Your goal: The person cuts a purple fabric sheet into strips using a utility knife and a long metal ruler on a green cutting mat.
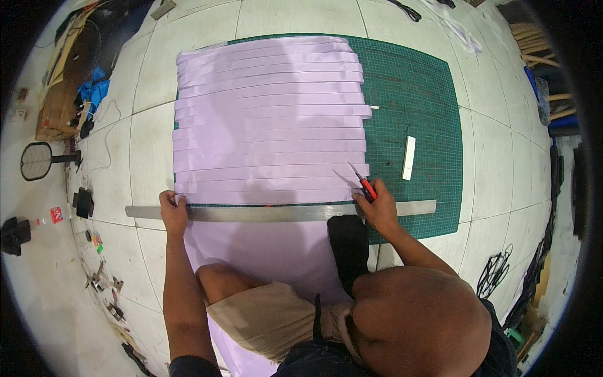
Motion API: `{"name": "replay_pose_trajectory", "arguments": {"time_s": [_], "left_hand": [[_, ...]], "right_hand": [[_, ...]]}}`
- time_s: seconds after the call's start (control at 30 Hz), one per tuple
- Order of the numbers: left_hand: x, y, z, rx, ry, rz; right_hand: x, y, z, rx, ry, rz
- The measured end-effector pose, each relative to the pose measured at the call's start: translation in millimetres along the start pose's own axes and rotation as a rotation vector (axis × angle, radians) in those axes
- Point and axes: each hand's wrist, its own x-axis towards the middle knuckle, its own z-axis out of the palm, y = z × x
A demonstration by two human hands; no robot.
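My left hand (174, 212) is closed at the left end of a lilac strip (270, 196), thumb and fingers pinching its corner, just by the steel ruler (270, 213). In my right hand (380, 207) is a red and black cutter knife (366, 188), its thin blade pointing up and away; the thumb and a finger of that hand also meet the strip's right end. Overlapping lilac strips (270, 113) lie in rows on the green cutting mat (414, 81). Between the last strip and the ruler a narrow line of mat shows. An uncut lilac sheet (264, 242) continues under the ruler toward me.
A small white bar-shaped object (408, 158) rests on the mat's right part. My black-socked foot (348, 248) presses near the ruler. On the tiled floor lie a black cable (496, 270) at right and a racket-shaped thing (38, 161) at left.
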Motion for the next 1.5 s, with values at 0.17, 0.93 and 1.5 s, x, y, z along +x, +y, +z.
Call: {"name": "replay_pose_trajectory", "arguments": {"time_s": [0.17,0.93,1.5], "left_hand": [[-3,-29,-17,0.342,0.332,0.011],[-36,-18,-29,-0.278,0.438,-0.584],[-83,15,-29,0.399,-0.323,-0.298]], "right_hand": [[-6,14,-26,-0.132,0.027,-0.158],[-39,60,-58,-0.319,-0.196,-0.108],[-52,55,-50,-0.332,-0.107,-0.170]]}}
